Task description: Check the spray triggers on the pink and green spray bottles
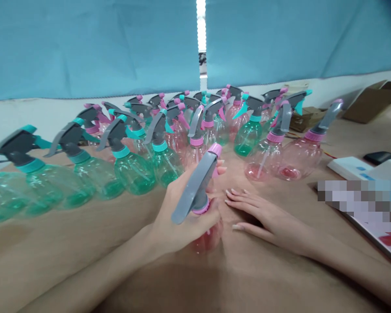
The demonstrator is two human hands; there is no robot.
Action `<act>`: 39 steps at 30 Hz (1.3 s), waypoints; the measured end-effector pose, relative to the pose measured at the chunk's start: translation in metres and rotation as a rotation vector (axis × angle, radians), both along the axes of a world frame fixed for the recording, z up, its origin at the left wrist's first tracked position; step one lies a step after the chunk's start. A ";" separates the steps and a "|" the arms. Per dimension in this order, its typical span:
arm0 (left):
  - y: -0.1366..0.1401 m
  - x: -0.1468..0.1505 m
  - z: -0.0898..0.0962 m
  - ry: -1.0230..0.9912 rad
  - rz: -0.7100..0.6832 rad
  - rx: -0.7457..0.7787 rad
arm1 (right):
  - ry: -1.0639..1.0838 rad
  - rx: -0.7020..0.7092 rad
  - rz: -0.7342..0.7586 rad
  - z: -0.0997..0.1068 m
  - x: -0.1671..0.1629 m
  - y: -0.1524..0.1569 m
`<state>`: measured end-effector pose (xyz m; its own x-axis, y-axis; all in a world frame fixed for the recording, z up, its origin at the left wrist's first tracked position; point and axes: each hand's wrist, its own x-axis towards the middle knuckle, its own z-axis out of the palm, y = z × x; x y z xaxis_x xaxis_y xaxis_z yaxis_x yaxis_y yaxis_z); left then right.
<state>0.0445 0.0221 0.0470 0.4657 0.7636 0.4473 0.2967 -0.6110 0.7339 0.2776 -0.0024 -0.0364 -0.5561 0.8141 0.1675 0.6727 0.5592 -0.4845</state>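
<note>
My left hand [179, 213] is wrapped round a pink spray bottle [197, 184] with a grey head and pink nozzle. Its fingers curl about the neck and trigger, and the body below is partly hidden by the hand. My right hand [263, 213] lies flat on the brown tabletop [263, 269] just right of that bottle, its fingers stretched out and holding nothing. Beyond it stand a clear pink spray bottle [267, 154] and another pink one [301, 154]. Ahead and to the left, a green spray bottle [133, 169] stands in a row of similar ones.
Several more pink and green spray bottles crowd the back of the table. At right are a blurred-out flat item [361, 213], a white device [352, 167], a black object [382, 157] and a cardboard box [373, 102]. A blue curtain [91, 48] hangs behind.
</note>
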 end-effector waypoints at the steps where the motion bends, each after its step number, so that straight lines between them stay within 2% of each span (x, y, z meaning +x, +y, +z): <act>1: 0.000 0.000 0.001 -0.005 -0.008 0.003 | -0.003 -0.003 -0.001 0.000 0.000 0.000; 7: 0.001 0.007 0.003 -0.024 0.016 0.021 | -0.057 -0.013 0.001 0.004 -0.003 0.000; 14: 0.002 0.026 -0.003 -0.083 -0.042 0.082 | -0.070 -0.007 0.071 0.011 -0.002 0.003; 18: 0.003 0.029 -0.003 -0.069 -0.051 0.070 | -0.084 0.001 0.053 0.018 0.003 0.001; 23: 0.004 0.029 -0.004 -0.065 -0.053 0.086 | -0.129 -0.054 0.057 0.027 0.006 -0.002; 26: 0.005 0.029 -0.006 -0.066 -0.073 0.062 | -0.094 -0.029 0.066 0.023 0.003 0.000; 33: 0.005 0.028 -0.007 -0.068 -0.052 0.043 | -0.009 0.050 0.053 0.000 -0.004 0.001; 39: 0.006 0.029 -0.008 -0.040 -0.052 0.037 | 0.051 0.090 0.059 -0.001 -0.004 0.000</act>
<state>0.0737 0.0286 0.0387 0.4852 0.7213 0.4943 0.2348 -0.6519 0.7210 0.2737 -0.0023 -0.0375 -0.5914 0.7607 0.2676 0.6131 0.6397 -0.4636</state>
